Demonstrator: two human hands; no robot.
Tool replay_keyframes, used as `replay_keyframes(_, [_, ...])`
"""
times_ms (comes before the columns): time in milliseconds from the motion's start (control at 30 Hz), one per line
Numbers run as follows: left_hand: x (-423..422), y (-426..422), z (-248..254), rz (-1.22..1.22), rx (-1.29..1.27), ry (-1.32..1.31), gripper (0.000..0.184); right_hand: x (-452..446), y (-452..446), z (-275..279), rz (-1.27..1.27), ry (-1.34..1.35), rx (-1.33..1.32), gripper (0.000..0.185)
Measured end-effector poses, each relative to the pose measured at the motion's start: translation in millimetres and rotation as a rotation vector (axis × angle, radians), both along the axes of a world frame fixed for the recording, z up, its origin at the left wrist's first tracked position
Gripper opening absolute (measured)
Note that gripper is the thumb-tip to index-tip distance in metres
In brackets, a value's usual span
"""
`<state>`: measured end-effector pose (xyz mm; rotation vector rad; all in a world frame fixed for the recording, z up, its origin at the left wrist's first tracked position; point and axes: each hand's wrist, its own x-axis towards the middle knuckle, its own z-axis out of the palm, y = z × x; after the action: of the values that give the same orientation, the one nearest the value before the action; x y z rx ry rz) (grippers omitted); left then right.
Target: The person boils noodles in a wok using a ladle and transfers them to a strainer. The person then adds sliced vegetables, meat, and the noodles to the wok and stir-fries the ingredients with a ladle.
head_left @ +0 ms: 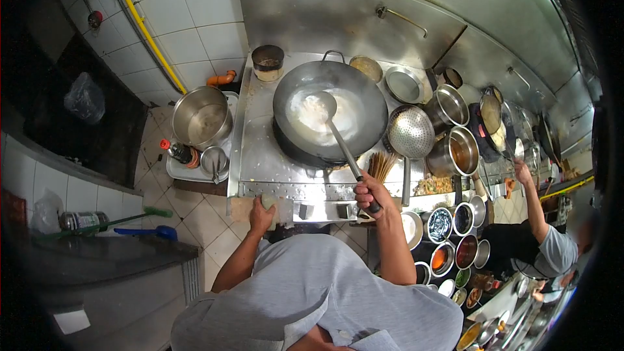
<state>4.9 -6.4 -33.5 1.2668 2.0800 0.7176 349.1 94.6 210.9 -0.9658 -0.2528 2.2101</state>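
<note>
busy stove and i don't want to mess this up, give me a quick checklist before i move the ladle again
1. Right hand closed round the ladle handle: ok
2. Ladle bowl inside the wok, in the whitish contents: ok
3. Strainer outside the wok, to its right: ok
4. Left hand ready to steady the wok: not ok, it is down at the counter's front edge
5. Co-worker's hand away from the wok: ok, it is well off to the right
6. Flame under the wok: cannot tell, the burner is hidden
</note>
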Motion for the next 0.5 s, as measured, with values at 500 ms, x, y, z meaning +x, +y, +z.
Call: replay_keyframes(500, [1,0,8,0.005,-0.004,-0.041,0.068,27,-28,32,0.087,-1.001,0.409,0.074])
